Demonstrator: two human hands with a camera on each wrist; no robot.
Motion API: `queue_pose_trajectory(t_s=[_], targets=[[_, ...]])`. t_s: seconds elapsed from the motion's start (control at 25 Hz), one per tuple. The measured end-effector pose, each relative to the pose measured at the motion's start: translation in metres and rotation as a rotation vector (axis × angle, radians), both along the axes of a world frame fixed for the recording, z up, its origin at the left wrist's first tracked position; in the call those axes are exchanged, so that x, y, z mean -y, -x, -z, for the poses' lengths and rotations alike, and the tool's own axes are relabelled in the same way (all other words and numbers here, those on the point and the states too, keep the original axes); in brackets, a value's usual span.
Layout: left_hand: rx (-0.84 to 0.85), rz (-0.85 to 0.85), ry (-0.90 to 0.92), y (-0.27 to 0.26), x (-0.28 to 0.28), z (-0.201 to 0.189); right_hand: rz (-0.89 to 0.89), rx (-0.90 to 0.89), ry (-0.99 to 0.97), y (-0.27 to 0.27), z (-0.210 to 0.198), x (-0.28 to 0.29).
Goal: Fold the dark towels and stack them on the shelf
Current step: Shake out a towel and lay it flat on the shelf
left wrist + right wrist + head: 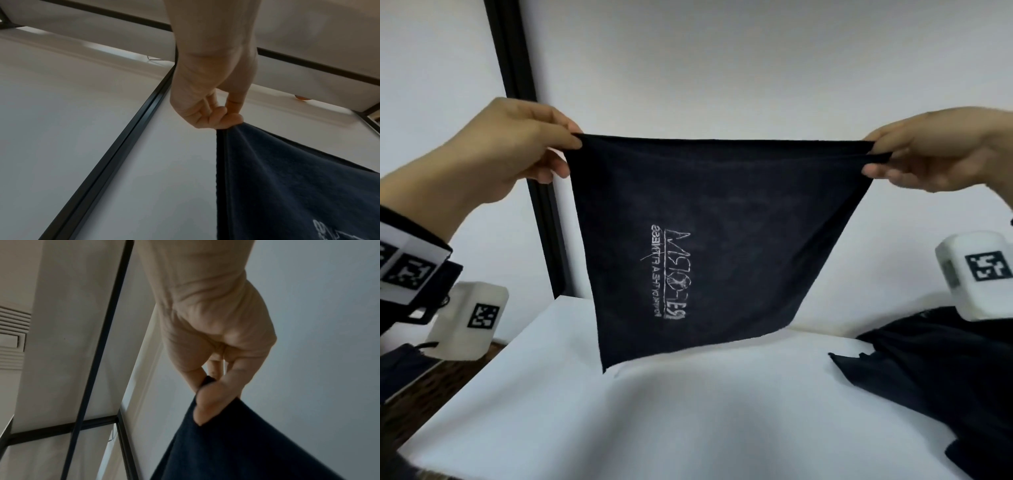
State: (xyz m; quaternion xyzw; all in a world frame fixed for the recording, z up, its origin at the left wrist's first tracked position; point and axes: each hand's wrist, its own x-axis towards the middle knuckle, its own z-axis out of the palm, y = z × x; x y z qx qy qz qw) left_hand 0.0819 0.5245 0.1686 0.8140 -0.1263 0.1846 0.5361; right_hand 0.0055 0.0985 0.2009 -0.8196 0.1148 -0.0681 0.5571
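Note:
A dark navy towel [715, 212] with pale printed lettering hangs stretched in the air above a white surface [654, 411]. My left hand [558, 144] pinches its upper left corner; my right hand [883, 154] pinches the upper right corner. The top edge looks doubled over, and the lower edge hangs free just above the surface. In the left wrist view the left hand [222, 120] grips the towel [287, 178] at its corner. In the right wrist view the right hand [213, 395] holds the towel [236, 443] between thumb and fingers.
More dark towels [935, 370] lie heaped at the right on the white surface. A black frame post [530, 164] stands at the back left against a white wall. Brown wood surface [424, 387] shows at lower left.

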Motion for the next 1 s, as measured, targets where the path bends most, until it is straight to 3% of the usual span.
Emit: queue_pose_trajectory(t_s=[0.08,0.16,0.28,0.4,0.68,0.84,1.0], targets=[[0.011,-0.012,-0.018,-0.004,0.001,-0.003,-0.063,0.092,-0.136,0.001,0.004,0.002],[-0.019,-0.004,-0.017,-0.009,0.002,0.000,-0.137,0.136,-0.108,-0.003,0.016,0.005],[-0.094,0.046,0.038,-0.020,0.008,0.009,-0.045,0.234,-0.006,-0.013,0.044,0.004],[-0.111,0.060,0.108,-0.035,0.018,0.016,0.040,0.328,-0.090,-0.030,0.059,0.006],[0.018,-0.004,0.056,-0.046,0.025,0.022,0.078,0.428,-0.042,-0.042,0.065,0.021],[0.039,0.143,-0.109,-0.007,-0.001,0.047,-0.075,0.426,-0.124,-0.001,0.094,0.030],[-0.118,0.247,-0.396,0.045,-0.035,0.103,-0.254,0.301,-0.159,0.057,0.144,0.028]])
